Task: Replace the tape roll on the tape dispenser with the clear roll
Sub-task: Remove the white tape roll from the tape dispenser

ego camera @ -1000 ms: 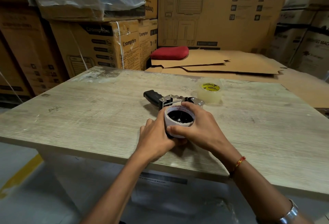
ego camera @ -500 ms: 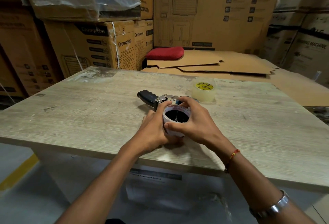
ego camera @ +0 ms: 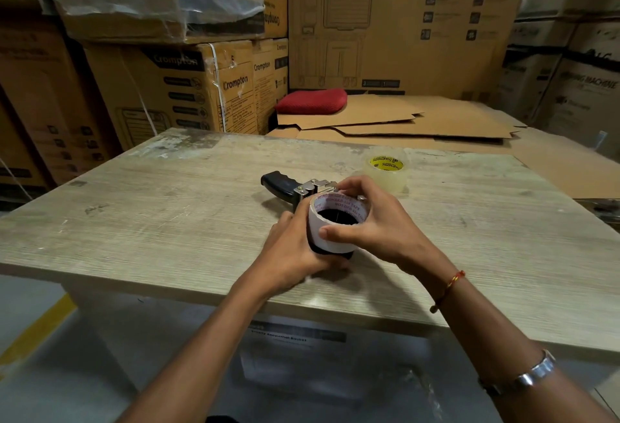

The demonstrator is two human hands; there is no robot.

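Dim, warm indoor light is falling from above, leaving the table (ego camera: 167,207) evenly lit with no hard glare. Soft shadows are pooling under the hands and trailing toward the near edge. The stacked boxes (ego camera: 174,86) are sinking into gloom on both sides, and their print is smearing, possibly from motion blur (the wide lens is also bending straight lines at the edges). A bracelet (ego camera: 533,374) is catching a small bright glint.

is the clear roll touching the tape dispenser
Apart. The head view shows bare table between the clear roll and the tape dispenser.
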